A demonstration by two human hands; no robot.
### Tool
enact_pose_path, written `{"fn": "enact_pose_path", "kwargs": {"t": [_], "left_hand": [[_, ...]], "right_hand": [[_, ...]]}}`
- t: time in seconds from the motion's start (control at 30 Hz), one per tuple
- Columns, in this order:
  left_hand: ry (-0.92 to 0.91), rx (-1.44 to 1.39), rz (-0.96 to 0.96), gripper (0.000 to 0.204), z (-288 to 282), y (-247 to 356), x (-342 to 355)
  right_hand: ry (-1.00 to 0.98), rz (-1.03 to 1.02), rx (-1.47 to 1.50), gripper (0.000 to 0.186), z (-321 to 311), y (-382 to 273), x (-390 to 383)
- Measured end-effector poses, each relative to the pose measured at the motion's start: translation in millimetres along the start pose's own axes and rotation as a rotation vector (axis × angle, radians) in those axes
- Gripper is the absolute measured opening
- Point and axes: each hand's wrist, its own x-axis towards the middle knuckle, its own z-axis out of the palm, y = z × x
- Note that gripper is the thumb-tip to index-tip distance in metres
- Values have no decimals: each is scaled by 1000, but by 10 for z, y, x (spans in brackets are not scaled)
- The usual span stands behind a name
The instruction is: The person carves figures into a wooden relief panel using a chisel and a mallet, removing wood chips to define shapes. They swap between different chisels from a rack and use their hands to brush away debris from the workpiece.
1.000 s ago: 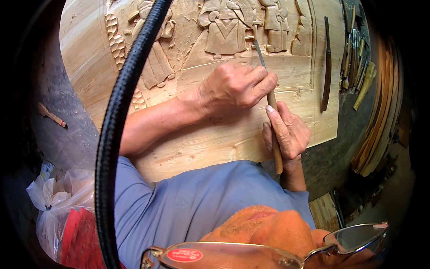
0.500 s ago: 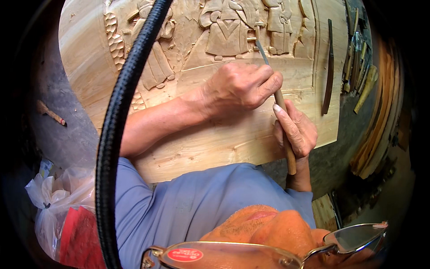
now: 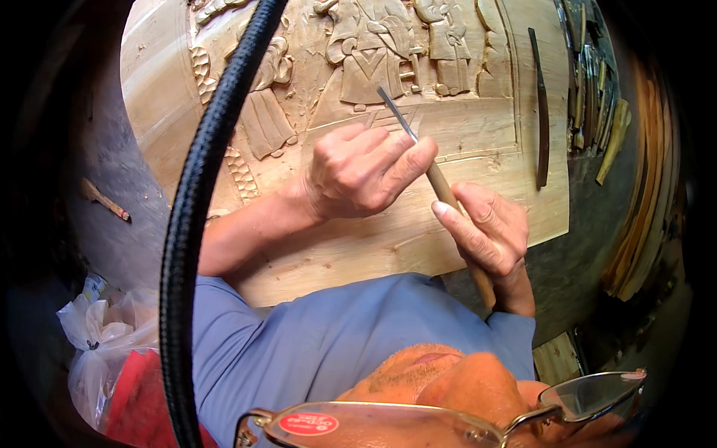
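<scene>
A wood-carving chisel (image 3: 439, 181) with a brown wooden handle and a narrow steel blade slants across the pale carved panel (image 3: 343, 250). Near the blade end, my left hand (image 3: 370, 170) is closed around it. My right hand (image 3: 489, 228) grips the handle lower down, thumb laid along it. The blade's tip is at the lower edge of a carved robed figure (image 3: 368, 75); whether it touches the wood I cannot tell. Other figures in relief stand on both sides, including a narrower figure (image 3: 450, 56) to the right.
A second, dark long tool (image 3: 541, 112) lies on the panel's right side. Several more carving tools (image 3: 590, 97) lie beyond that edge. Curved boards (image 3: 646, 187) stand at far right. At left are a short stick (image 3: 104, 200) and a plastic bag (image 3: 112, 321). A black cable (image 3: 200, 172) crosses the view.
The chisel tip has moved left, from beside the small carved rungs to the robed figure's hem, and the chisel leans further left. Both hands still hold it; the left has shifted left.
</scene>
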Motion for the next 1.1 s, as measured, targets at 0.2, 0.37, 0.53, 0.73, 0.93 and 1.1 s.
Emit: {"fn": "enact_pose_path", "kwargs": {"t": [0.2, 0.37, 0.53, 0.73, 0.93, 1.1], "left_hand": [[-216, -103, -86, 15, -45, 135, -96], [-155, 24, -105, 26, -157, 24, -92], [-175, -810, -728, 87, -246, 56, -223], [-15, -1315, -905, 139, -281, 83, -507], [16, -1270, -995, 126, -178, 125, -385], [-30, -1278, -1167, 122, -417, 256, -338]], "right_hand": [[143, 38, 105, 32, -182, -72, 71], [599, 198, 514, 23, -382, 113, 270], [526, 243, 217, 23, -12, 516, 923], [285, -75, 147, 20, 986, 211, 1494], [382, -435, 98, 24, 1382, 213, 1412], [303, -393, 39, 25, 1310, 6, 1431]]}}
